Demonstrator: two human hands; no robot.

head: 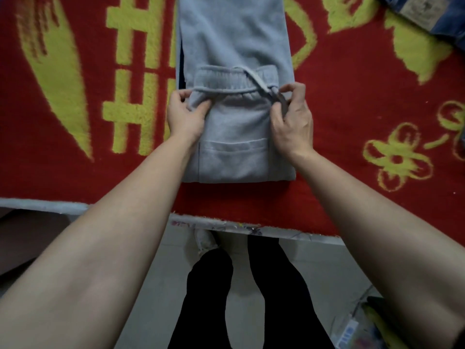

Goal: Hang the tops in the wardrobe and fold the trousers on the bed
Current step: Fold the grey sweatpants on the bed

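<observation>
You are working on the grey trousers (236, 152), which are lying folded on the red blanket (352, 96) near the bed's edge, waist end doubled back over the legs. Your left hand (185, 114) is pinching the waistband (226, 76) at its left end. Your right hand (293, 122) is pinching the drawstring (261, 83) at the right end. Jeans (427, 13) are lying at the far right.

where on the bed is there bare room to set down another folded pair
Blanket left of the trousers is bare; so is the right side, up to the jeans in the far corner. The middle is crowded: left hand and right hand pinch the waistband.
</observation>
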